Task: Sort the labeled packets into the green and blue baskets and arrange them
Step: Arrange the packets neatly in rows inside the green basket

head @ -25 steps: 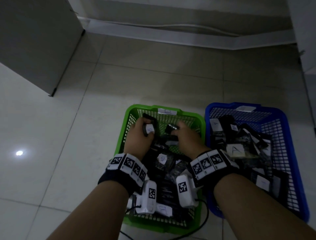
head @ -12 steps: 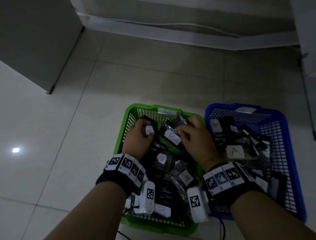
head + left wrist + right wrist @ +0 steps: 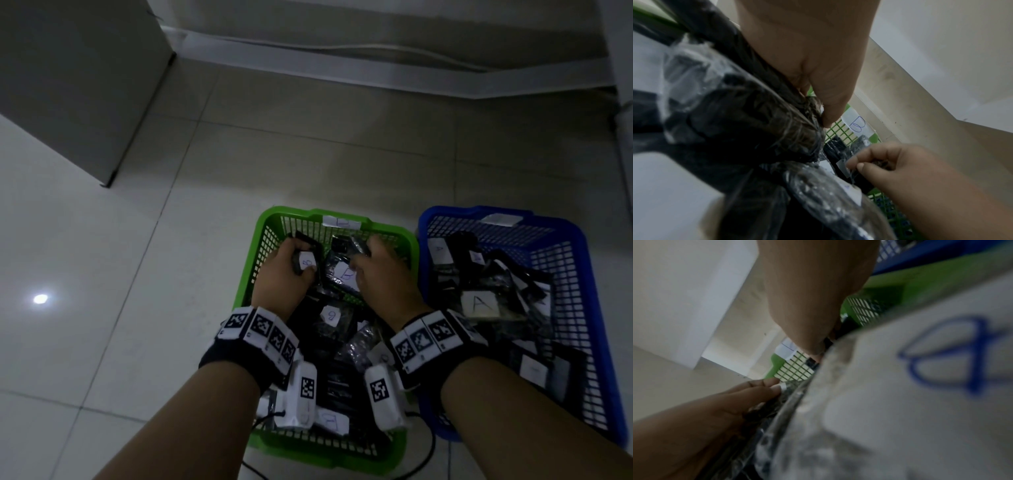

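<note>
Left hand [image 3: 281, 274]: fingers curled around a dark packet [image 3: 306, 263] labeled B, at the far end of the green basket [image 3: 255, 260]. Right hand [image 3: 383, 277]: fingers pinch another dark packet [image 3: 346, 272] labeled B just beside it. More B packets fill this basket. The blue basket [image 3: 589, 274], touching its right side, holds packets labeled A [image 3: 478, 303].

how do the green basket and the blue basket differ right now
Colour and side: the green basket stands on the left, the blue basket on the right.
Labels: packets in the green basket carry B labels, those in the blue basket carry A labels.
Hands: the left hand and right hand are both in the green basket, each holding a packet; none is in the blue basket.
Both are mesh baskets with a paper tag on the far rim.
</note>
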### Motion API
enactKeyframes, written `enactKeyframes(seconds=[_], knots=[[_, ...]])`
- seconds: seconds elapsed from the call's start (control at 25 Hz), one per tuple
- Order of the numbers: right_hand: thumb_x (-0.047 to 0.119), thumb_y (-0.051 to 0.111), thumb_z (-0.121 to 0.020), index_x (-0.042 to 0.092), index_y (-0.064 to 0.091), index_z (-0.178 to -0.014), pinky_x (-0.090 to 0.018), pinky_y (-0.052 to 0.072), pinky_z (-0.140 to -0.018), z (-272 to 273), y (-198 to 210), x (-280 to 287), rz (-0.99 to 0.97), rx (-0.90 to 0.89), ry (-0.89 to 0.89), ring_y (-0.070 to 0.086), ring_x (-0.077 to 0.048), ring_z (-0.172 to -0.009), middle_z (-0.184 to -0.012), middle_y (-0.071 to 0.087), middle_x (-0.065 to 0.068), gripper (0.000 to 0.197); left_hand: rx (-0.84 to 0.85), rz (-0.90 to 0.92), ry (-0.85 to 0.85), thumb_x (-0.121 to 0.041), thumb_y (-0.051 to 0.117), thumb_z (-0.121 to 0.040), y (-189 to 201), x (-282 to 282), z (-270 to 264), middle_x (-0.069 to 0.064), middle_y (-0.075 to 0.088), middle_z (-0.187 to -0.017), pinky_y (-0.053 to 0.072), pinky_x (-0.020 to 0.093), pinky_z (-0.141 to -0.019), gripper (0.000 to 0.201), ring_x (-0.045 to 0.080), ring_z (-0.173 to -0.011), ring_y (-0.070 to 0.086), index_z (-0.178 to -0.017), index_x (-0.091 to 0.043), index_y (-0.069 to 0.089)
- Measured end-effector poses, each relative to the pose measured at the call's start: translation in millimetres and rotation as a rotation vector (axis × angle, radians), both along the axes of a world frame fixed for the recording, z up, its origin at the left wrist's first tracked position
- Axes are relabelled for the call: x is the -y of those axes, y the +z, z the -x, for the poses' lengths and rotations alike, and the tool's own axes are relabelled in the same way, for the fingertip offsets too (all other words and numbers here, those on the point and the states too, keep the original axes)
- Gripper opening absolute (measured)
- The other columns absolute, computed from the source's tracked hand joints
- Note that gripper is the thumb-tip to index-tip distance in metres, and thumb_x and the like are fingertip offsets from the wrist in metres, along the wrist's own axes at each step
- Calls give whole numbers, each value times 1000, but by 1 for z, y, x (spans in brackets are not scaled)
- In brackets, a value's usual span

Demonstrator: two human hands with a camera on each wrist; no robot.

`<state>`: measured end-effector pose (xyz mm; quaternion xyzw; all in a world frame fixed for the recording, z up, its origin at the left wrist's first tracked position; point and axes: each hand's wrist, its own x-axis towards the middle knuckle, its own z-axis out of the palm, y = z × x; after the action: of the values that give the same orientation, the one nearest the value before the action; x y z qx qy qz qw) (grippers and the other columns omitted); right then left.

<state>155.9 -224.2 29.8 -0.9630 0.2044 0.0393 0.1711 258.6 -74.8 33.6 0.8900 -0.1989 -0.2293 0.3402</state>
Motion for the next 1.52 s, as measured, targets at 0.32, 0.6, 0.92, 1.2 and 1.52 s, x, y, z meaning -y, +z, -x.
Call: enactKeyframes(seconds=[0.32,0.6,0.92,1.2,1.52], knots=[[-10,64,-69,9,58,-98,-41,50,-71,-4,-3,4,98,-18,81,53,-36,-95,-112,49,-16,36,-8,-8,2,-23,63,-82,0,-1,0,1,58,-88,38,24,-66,31,17,-76,56,-112,-28,54],[-13,61,-66,11,54,-97,-38,43,-69,-8,-7,1,79,11,125,51,-34,-92,-111,48,-15,40,-17,29,-10,-19,64,-82,2,-3,1,-2,66,-99,44,22,-73,31,15,-86,60,-111,-25,55],[-11,55,-77,8,51,-99,-38,48,-67,-8,-8,3,29,-69,115,54,-32,-84,-122,42,-15,29,-31,26,18,-22,65,-82,-1,-3,0,-2,67,-102,48,25,-78,29,17,-91,62,-110,-25,56],[-10,53,-81,5,47,-120,-31,37,-65,-15,-2,0,141,-242,198,51,-31,-101,-139,29,-16,42,-17,36,33,-22,66,-83,1,-4,1,-2,66,-103,48,26,-78,31,18,-91,61,-113,-24,56],[-5,52,-84,6,56,-110,-32,47,-77,-12,6,8,-153,24,-6,52,-26,-94,-128,33,-10,29,-26,56,43,-22,66,-83,1,-6,0,0,67,-103,49,27,-77,30,19,-91,62,-112,-24,56]])
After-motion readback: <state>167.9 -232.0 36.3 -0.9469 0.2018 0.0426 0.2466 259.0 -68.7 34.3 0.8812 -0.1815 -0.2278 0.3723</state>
